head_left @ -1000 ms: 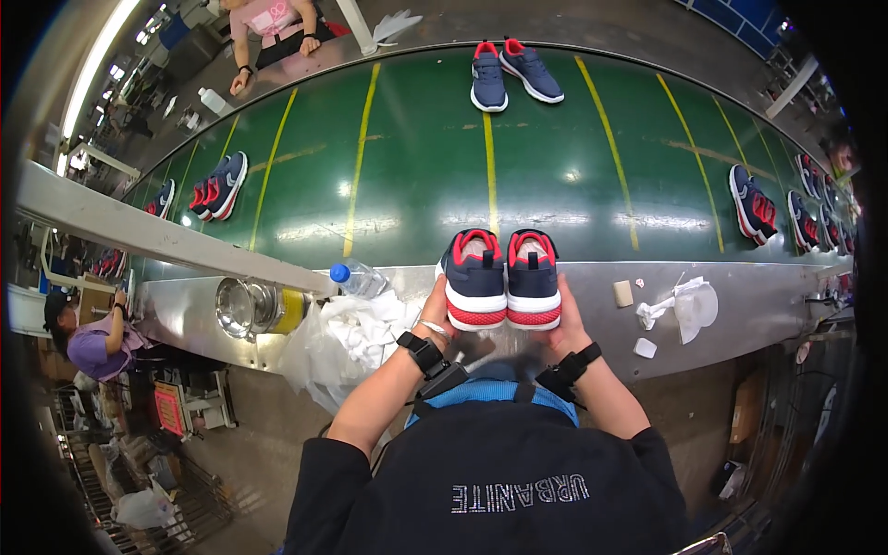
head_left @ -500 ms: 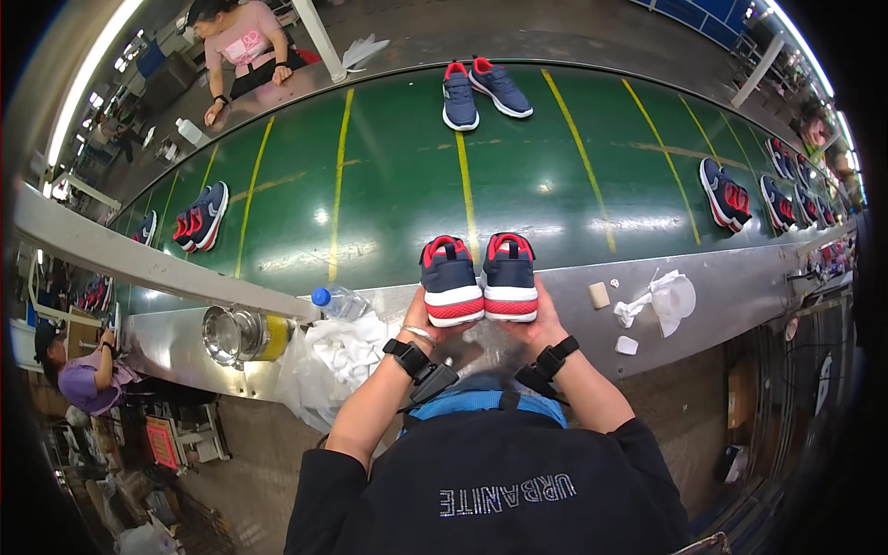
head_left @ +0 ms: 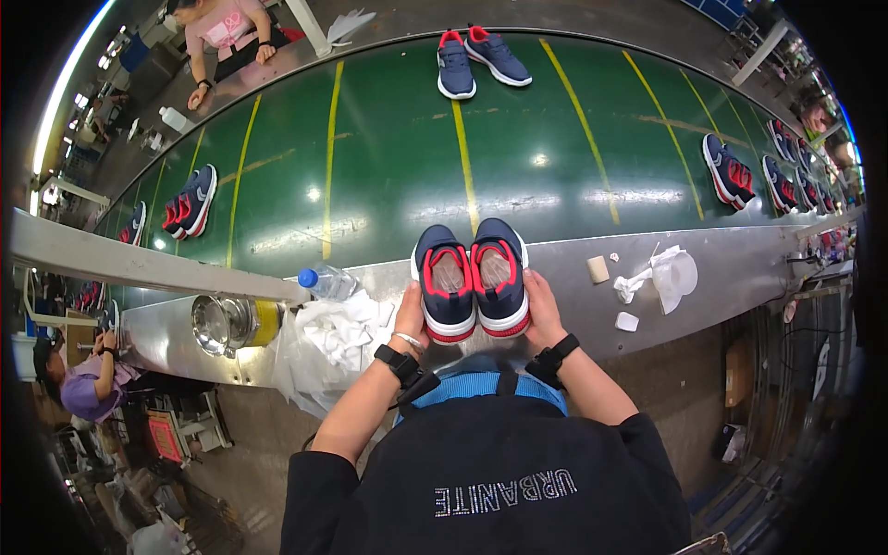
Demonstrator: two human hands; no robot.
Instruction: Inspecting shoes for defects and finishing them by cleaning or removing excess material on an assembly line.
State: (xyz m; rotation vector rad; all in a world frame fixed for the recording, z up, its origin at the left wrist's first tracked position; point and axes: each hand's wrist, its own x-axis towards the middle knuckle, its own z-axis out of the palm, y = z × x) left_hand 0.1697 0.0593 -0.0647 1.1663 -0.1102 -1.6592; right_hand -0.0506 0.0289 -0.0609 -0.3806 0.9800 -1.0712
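A pair of navy sneakers with red lining and white-and-red soles is held side by side in front of me, toes pointing away. My left hand (head_left: 410, 321) is closed round the outer side of the left sneaker (head_left: 440, 310). Along the outer side of the right sneaker (head_left: 507, 305), my right hand (head_left: 543, 314) is wrapped in the same way. The openings face up and show clear crinkled filling inside. My fingers under the soles are hidden.
Beyond the metal ledge (head_left: 573, 319) runs a green conveyor belt (head_left: 388, 148) carrying more sneakers (head_left: 456, 67). Left are white cloths (head_left: 342, 331), a blue-capped bottle (head_left: 326, 283) and a metal bowl (head_left: 218, 326). At right lie an eraser-like block (head_left: 598, 269) and a white cup-shaped piece (head_left: 673, 280). Co-workers sit at left.
The sneakers have tipped from showing their heels to showing their openings, toes away from me. Both hands have shifted along the outer sides with them.
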